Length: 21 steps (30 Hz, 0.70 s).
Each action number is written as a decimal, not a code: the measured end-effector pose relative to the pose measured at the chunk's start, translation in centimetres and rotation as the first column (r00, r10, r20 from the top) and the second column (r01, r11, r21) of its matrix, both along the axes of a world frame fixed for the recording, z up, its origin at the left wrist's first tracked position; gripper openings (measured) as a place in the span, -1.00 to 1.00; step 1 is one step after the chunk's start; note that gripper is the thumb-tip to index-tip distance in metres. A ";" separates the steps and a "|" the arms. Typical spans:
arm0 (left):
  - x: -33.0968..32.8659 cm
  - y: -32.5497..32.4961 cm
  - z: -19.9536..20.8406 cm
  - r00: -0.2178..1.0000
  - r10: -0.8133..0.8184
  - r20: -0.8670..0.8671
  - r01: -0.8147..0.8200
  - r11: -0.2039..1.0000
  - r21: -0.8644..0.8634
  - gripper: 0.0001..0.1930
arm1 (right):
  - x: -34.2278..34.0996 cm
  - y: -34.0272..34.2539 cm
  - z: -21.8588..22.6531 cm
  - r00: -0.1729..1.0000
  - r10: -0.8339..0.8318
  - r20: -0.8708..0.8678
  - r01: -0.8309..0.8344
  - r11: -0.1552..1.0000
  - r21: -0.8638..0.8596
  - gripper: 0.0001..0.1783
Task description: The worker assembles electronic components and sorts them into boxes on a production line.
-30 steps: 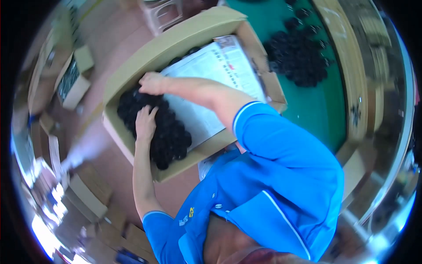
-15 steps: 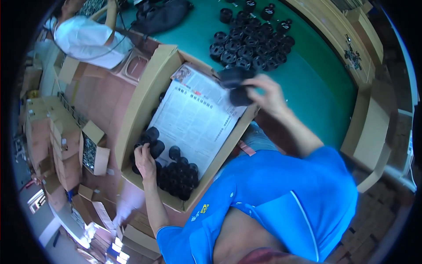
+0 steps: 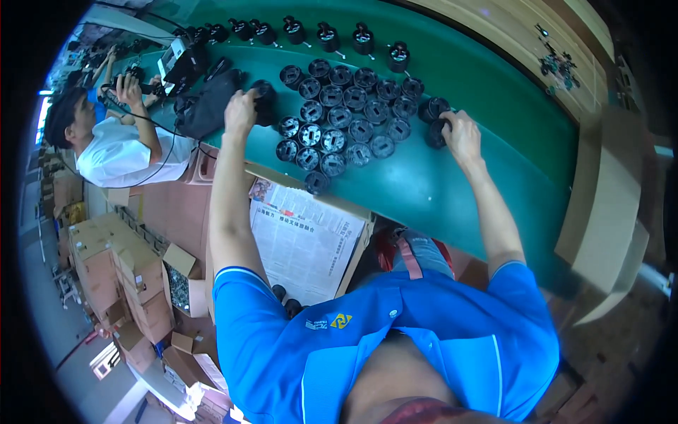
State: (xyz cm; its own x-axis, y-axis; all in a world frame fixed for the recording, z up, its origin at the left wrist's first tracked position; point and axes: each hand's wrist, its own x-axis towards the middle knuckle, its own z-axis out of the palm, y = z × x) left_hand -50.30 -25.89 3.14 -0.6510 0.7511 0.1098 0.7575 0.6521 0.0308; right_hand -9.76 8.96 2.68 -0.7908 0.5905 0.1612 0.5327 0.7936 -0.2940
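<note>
Gripping one black part each: left hand point(image 3: 240, 111), right hand point(image 3: 460, 134).

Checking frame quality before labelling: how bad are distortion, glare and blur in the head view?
Head view: strong fisheye, the green table edge bows and a black rim rings the picture; light is even on the black round parts; left hand and right hand look sharp; bright blown-out patch at the lower left rim.
</note>
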 end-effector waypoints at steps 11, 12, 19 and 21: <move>3.8 4.5 -0.8 0.950 -0.025 0.312 -0.001 0.996 0.084 -0.72 | -1.8 1.0 -1.4 0.972 0.158 -0.174 -0.174 0.982 -0.075 -0.74; 4.0 3.8 -0.8 0.948 -0.033 0.317 -0.003 0.993 0.114 -0.70 | -2.0 0.9 -1.0 0.966 0.171 -0.192 -0.197 0.972 -0.125 -0.73; 10.2 -0.8 3.1 0.983 0.067 0.170 -0.144 0.859 0.492 -0.54 | 0.5 0.1 -3.2 0.957 0.189 -0.221 -0.193 0.981 0.003 -0.64; 13.9 -5.3 3.4 0.945 0.194 0.264 -0.322 0.700 0.637 -0.60 | 0.5 -0.4 -3.8 0.968 0.189 -0.163 -0.180 0.981 0.068 -0.61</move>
State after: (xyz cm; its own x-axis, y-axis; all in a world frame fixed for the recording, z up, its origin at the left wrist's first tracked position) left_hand -36.36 -31.23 6.56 -0.8636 0.3240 0.3863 0.5039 0.5823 0.6380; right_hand -9.29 8.55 -1.11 -0.8439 0.4245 0.3280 0.3224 0.8900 -0.3223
